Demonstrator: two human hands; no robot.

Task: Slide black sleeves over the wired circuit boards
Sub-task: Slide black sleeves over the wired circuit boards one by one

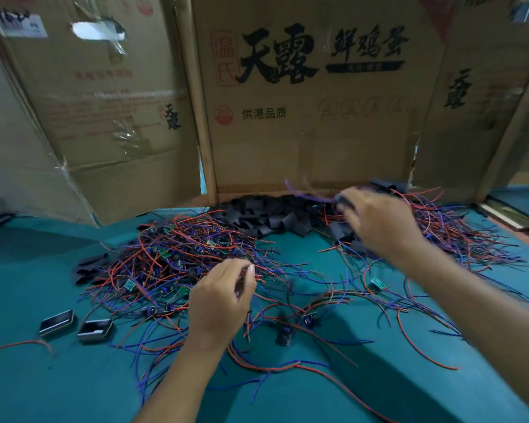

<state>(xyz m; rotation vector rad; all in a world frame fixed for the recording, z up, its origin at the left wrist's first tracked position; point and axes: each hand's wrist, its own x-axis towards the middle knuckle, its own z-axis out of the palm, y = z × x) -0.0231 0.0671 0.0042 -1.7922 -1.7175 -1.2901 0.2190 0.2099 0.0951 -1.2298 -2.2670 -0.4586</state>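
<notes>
Where the right hand [379, 221] reaches over the far pile, motion blur smears it; its fingers curl around a dark item [345, 200] trailing purple-looking wire, but whether that is a sleeved board cannot be told. Left hand [219, 303]: back toward the camera, thumb and fingers pinched together on thin wires at the near edge of the left heap; exactly what it pinches is hidden behind the hand.

Head view, task items. Wired circuit boards [177, 261] lie in a tangled heap left of centre on the green table [43, 386]; small green boards show among red and blue leads, with no common direction. A second tangle of red and blue wires [458, 236] sits to the right, partly covered by the right forearm. Black sleeves [269, 215] are piled flat against the cardboard at the back, between the two tangles; long axes mixed. A few more sleeves [89, 267] lie at the left heap's left edge. One loose green board [377, 283] lies apart near the right forearm, long axis running diagonally.

Two small dark rectangular cases [77, 326] rest side by side at near left; contents unclear.

Writing: the cardboard box [312, 132] behind shows "天露", "鲜鸡蛋", "供港品质". Smaller print is illegible.
</notes>
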